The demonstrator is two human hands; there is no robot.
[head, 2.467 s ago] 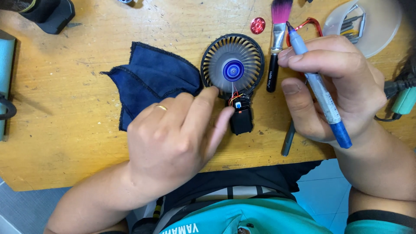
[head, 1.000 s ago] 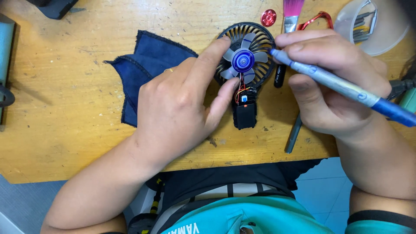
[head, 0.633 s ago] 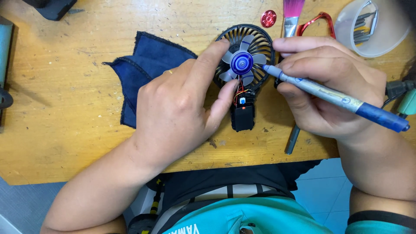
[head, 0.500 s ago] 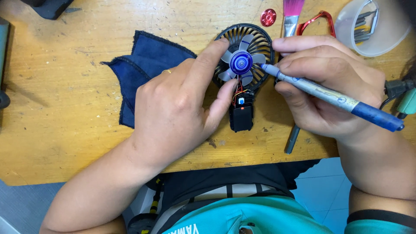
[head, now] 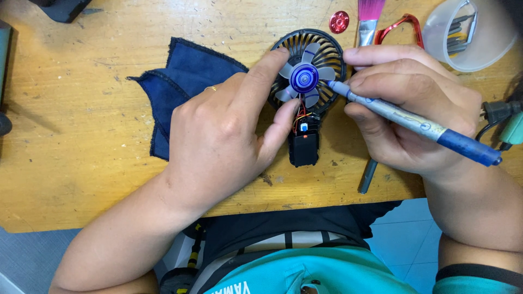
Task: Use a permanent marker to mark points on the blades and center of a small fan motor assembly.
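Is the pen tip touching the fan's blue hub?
Touching: the head view shows the pen tip meeting the right edge of the hub, no gap between them.

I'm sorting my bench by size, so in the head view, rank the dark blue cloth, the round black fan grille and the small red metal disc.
1. dark blue cloth, partly hidden
2. round black fan grille
3. small red metal disc

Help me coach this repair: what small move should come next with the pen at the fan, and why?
Probably ease the pen tip a touch left onto the blue hub. The tip sits at the hub's right edge, between blades. The right hand has the pen in a writing grip, and the left hand steadies the fan with forefinger on the guard and thumb by the wires.
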